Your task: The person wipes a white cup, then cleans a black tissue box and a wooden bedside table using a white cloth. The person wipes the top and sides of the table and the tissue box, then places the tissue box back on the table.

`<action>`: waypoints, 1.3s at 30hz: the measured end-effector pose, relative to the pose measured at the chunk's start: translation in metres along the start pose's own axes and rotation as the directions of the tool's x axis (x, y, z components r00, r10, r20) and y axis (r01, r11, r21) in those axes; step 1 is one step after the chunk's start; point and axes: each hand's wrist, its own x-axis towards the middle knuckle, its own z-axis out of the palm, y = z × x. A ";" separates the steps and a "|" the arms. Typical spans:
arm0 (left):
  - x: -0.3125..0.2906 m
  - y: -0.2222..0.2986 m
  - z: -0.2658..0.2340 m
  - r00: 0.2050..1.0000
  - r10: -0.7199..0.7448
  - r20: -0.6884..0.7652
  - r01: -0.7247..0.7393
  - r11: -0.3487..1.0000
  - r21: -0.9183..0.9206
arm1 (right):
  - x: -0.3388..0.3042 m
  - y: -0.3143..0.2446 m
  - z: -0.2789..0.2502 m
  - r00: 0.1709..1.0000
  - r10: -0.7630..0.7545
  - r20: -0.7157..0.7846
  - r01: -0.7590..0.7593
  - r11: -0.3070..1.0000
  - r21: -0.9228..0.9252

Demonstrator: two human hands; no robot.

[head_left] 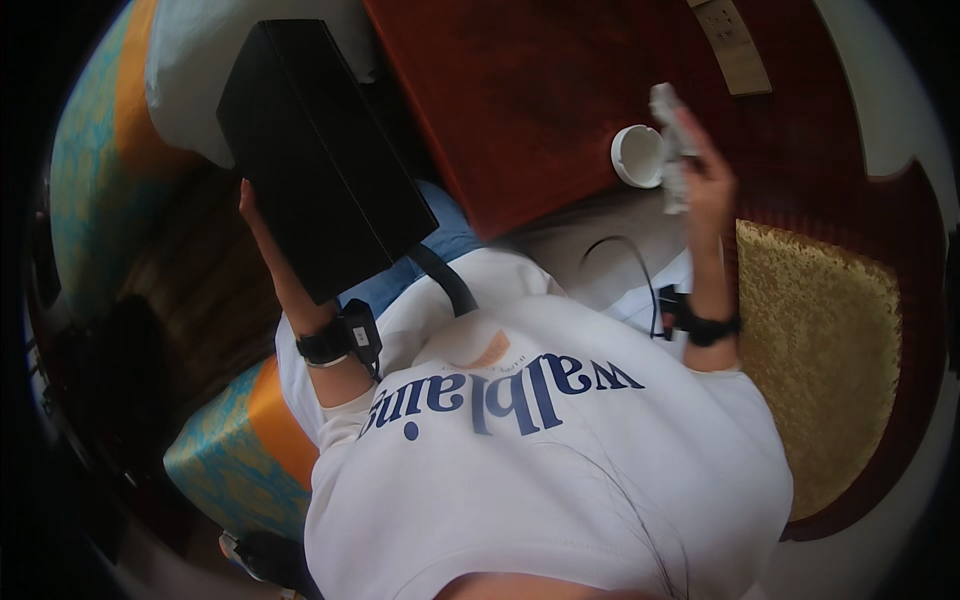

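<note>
My left hand (248, 202) grips a large black leather-look box (310, 150) with a stitched seam, held up tilted in front of my body. Only part of that hand shows at the box's left edge; the rest is hidden behind it. On the right, my right hand (712, 185) is closed round a crumpled white cloth or tissue (675, 190), slightly blurred. Just left of the cloth is a round white ashtray (632, 158), by the edge of a red-brown wooden table (520, 120). Whether the cloth touches the ashtray I cannot tell.
A wooden chair with a gold patterned cushion (820, 370) stands at the right. Beige socket panel (735, 45) lies at the far right. At the left are a white pillow or bedding (190, 90) and a blue-gold cloth with an orange band (235, 430).
</note>
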 end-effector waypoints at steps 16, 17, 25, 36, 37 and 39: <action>-0.001 -0.022 -0.027 0.975 0.188 -0.119 -0.145 0.942 0.301 | -0.052 0.119 0.186 0.952 -0.231 0.199 0.300 0.829 -0.472; -0.002 -0.020 -0.024 0.977 0.160 -0.138 -0.127 0.966 0.224 | -0.054 0.115 0.192 0.933 -0.254 0.256 0.348 0.821 -0.452; -0.001 -0.044 -0.066 0.938 0.340 0.060 -0.298 0.708 0.640 | -0.026 0.084 0.189 0.746 -0.173 0.644 0.115 0.985 0.131; -0.013 -0.014 -0.023 0.940 0.338 -0.034 -0.228 0.703 0.674 | 0.086 0.183 0.214 0.984 -0.069 0.162 0.086 0.991 -0.103; -0.014 -0.013 -0.023 0.940 0.338 -0.041 -0.228 0.716 0.660 | 0.079 0.179 0.221 0.978 -0.111 0.177 0.139 0.978 -0.153; -0.014 -0.011 -0.022 0.942 0.332 -0.044 -0.234 0.745 0.624 | 0.064 0.168 0.233 0.940 -0.220 0.261 0.254 0.961 -0.106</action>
